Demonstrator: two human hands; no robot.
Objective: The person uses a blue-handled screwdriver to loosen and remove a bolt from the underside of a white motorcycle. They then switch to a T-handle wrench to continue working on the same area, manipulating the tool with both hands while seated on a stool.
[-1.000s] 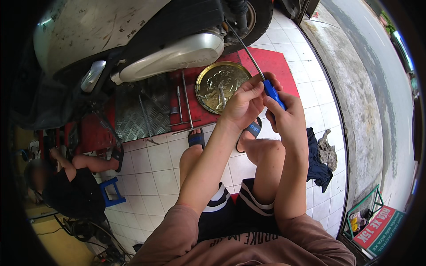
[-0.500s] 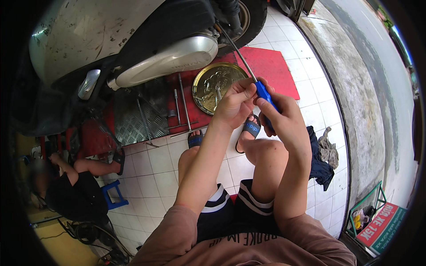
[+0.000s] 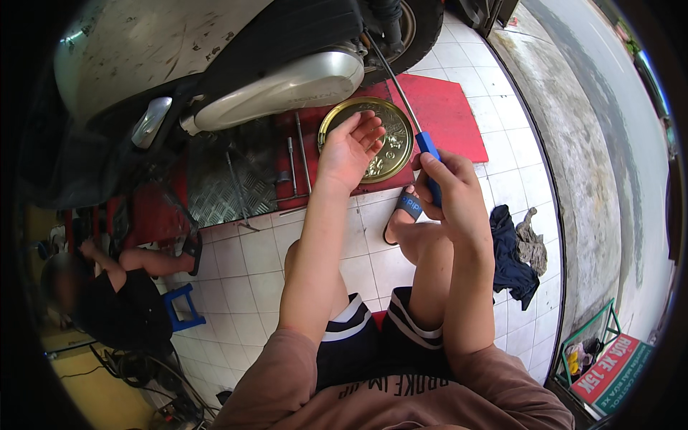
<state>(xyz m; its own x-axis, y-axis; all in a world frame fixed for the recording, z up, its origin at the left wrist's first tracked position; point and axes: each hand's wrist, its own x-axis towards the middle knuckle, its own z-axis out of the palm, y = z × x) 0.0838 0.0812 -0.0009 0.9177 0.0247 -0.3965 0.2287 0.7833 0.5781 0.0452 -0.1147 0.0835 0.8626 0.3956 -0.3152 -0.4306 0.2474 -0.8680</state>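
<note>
My right hand [image 3: 451, 185] is wrapped round the blue handle of a long screwdriver [image 3: 424, 145]. Its thin metal shaft slants up and left to the scooter [image 3: 287, 89], near the rear wheel; I cannot make out what the tip touches. My left hand [image 3: 349, 149] is open, palm partly turned up and fingers loosely curled, with nothing in it. It hovers over the near left part of a round gold tray [image 3: 403, 166] that holds small metal parts. The hand hides some of the tray's contents.
Long-handled wrenches [image 3: 302, 154] lie on the red platform [image 3: 448, 118] left of the tray. Dark cloth [image 3: 510, 251] lies on the tiles at right. Another person [image 3: 125, 312] sits at far left beside a blue stool [image 3: 185, 308]. A sign [image 3: 613, 369] stands at lower right.
My left hand has left the screwdriver's shaft and moved left, opening above the tray. The right hand still grips the handle. The whole view has shifted slightly.
</note>
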